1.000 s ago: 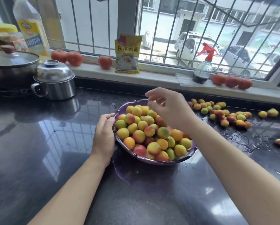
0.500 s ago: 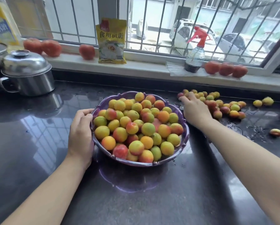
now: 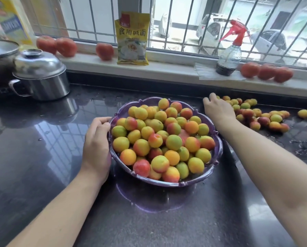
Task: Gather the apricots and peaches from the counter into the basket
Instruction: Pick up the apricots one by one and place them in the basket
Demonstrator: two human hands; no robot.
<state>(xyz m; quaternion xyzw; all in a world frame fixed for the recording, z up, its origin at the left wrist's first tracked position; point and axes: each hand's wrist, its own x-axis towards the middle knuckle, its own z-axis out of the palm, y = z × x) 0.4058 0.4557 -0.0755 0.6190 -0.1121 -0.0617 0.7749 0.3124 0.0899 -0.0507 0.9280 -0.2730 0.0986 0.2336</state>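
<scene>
Purple basket [image 3: 218, 147], heaped with apricots and peaches, on dark counter [image 3: 42, 157]: left hand [image 3: 97, 143] grips its left rim; right hand [image 3: 218, 109], beyond its right rim, lies on loose fruit pile [image 3: 261, 116], grasp not discernible.

Bright daylight enters through the barred window [image 3: 184, 24]; below it the glossy dark worktop [image 3: 42, 148] mirrors its panes. Edges bow wide-angle; slight softness throughout.
</scene>
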